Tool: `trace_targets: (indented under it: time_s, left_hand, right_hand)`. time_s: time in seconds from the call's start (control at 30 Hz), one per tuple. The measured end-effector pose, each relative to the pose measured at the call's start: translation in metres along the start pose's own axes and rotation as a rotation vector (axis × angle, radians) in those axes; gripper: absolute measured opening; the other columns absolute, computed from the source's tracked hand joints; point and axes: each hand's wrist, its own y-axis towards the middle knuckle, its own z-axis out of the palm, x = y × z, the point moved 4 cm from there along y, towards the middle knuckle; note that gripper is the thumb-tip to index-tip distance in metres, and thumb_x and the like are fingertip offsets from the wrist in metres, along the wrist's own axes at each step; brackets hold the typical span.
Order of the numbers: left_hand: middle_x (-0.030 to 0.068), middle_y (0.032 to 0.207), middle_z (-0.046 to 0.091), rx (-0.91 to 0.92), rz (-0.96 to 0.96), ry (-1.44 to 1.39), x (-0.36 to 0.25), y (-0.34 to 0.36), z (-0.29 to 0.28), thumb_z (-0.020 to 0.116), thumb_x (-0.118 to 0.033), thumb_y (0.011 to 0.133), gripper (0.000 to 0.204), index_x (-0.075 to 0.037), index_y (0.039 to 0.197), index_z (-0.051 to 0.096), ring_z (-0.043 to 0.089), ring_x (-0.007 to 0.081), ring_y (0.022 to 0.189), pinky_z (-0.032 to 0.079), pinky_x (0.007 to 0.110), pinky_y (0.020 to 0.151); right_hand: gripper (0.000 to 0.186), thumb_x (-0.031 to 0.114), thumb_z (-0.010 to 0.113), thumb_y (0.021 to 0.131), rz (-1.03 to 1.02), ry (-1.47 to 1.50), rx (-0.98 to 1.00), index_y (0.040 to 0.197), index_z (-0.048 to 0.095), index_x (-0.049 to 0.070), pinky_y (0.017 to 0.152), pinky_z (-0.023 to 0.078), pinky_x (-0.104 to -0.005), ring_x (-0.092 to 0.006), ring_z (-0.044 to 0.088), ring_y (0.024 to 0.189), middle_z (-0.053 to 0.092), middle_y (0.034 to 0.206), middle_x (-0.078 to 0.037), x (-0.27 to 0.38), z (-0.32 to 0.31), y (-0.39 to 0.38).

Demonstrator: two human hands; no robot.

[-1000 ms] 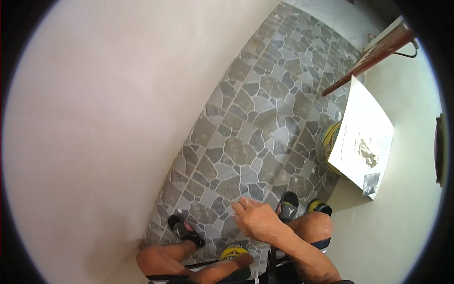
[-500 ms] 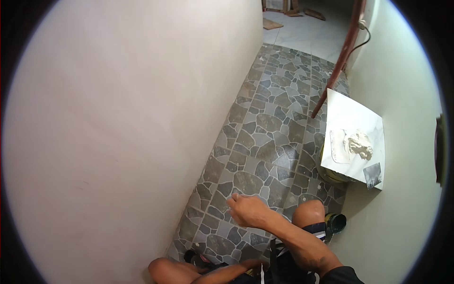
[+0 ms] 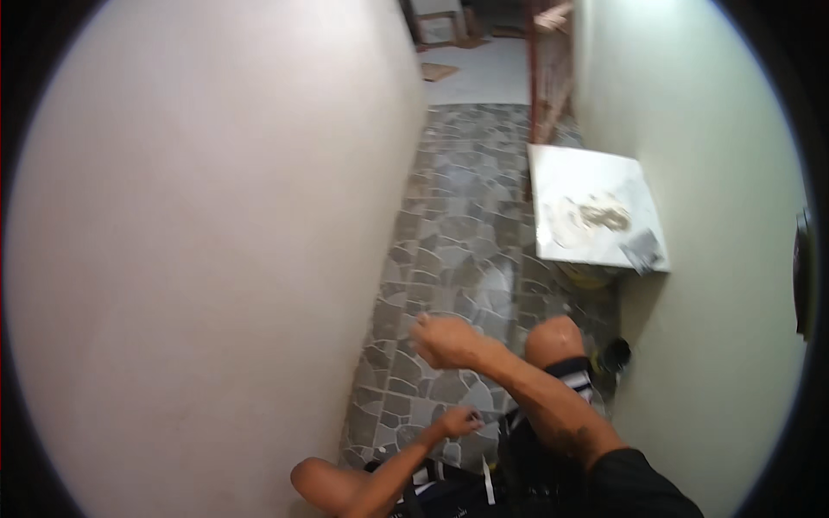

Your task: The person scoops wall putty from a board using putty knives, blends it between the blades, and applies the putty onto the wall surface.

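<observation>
My right hand (image 3: pixel 445 341) is held out above the stone-patterned floor, its fingers curled closed. Whether anything sits inside them is hidden. Lower and nearer to my body, my left hand (image 3: pixel 458 421) is also curled closed, with a small dark spot at its fingertips that I cannot make out. Ahead on the right, a white board (image 3: pixel 566 168) carries a smeared heap of off-white paste (image 3: pixel 604 216). A flat grey plate (image 3: pixel 642 250), perhaps a scraper blade, lies at the board's near right corner. Neither hand touches the board.
Pale walls (image 3: pixel 216 259) stand close on the left and right. A yellowish bucket (image 3: pixel 589 276) is under the board. By my right knee sits a dark open can (image 3: pixel 614 355). Beyond the board is a reddish-brown frame (image 3: pixel 534 86), and cardboard pieces (image 3: pixel 439 72) lie on the far white floor.
The view has swung, so the board appears farther left and higher. My left hand has come up into view from near my lap. My right hand stays curled and outstretched.
</observation>
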Motion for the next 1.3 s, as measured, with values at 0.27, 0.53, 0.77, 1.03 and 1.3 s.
trace_targets:
  time_s: [0.27,0.53,0.77,1.03,1.3]
  left_hand:
    - [0.0120,0.087,0.070,-0.204,-0.067,0.098,-0.047,-0.010,-0.066,0.068,-0.025,0.086,0.030,0.000,0.101,0.066,0.068,0.0203,0.079,0.053,0.033,0.073]
    - [0.0050,0.086,0.068,-0.353,-0.133,-0.182,-0.155,0.060,-0.133,0.064,-0.023,0.090,0.027,-0.001,0.106,0.063,0.066,0.0121,0.074,0.050,0.024,0.063]
    - [0.0079,0.098,0.065,-0.383,-0.077,-0.161,-0.268,0.133,-0.161,0.061,-0.029,0.094,0.036,0.000,0.115,0.056,0.066,0.0144,0.080,0.051,0.024,0.067]
    - [0.0152,0.113,0.061,-0.385,-0.158,-0.314,-0.297,0.202,-0.166,0.059,-0.035,0.094,0.050,0.000,0.127,0.047,0.067,0.0232,0.089,0.054,0.032,0.074]
    - [0.0186,0.125,0.052,-0.525,-0.163,-0.822,-0.272,0.275,-0.181,0.060,-0.041,0.092,0.062,-0.002,0.134,0.038,0.058,0.0335,0.109,0.049,0.045,0.089]
  right_hand:
    - [0.026,0.017,0.058,0.091,0.286,0.421,-0.826,0.108,0.064,-0.002,0.078,0.053,-0.0329,-0.0250,0.068,0.089,0.068,0.097,-0.018,-0.066,-0.181,-0.142]
    - [0.037,0.024,0.054,0.094,1.039,1.027,-1.300,0.111,0.057,-0.008,0.052,0.047,-0.0234,-0.0169,0.066,0.075,0.067,0.097,-0.016,-0.254,-0.153,-0.338]
    - [0.038,0.033,0.063,0.091,1.092,1.256,-1.509,0.096,0.054,-0.004,0.052,0.051,-0.0325,-0.0204,0.062,0.063,0.059,0.078,-0.013,-0.350,-0.158,-0.343]
    - [0.029,0.024,0.064,0.091,1.207,1.516,-1.533,0.099,0.057,-0.003,0.054,0.051,-0.0378,-0.0252,0.063,0.069,0.061,0.085,-0.015,-0.374,-0.156,-0.324]
    - [0.023,0.016,0.060,0.093,1.104,1.450,-1.638,0.108,0.055,-0.002,0.062,0.055,-0.0393,-0.0269,0.063,0.078,0.059,0.094,-0.014,-0.381,-0.157,-0.327]
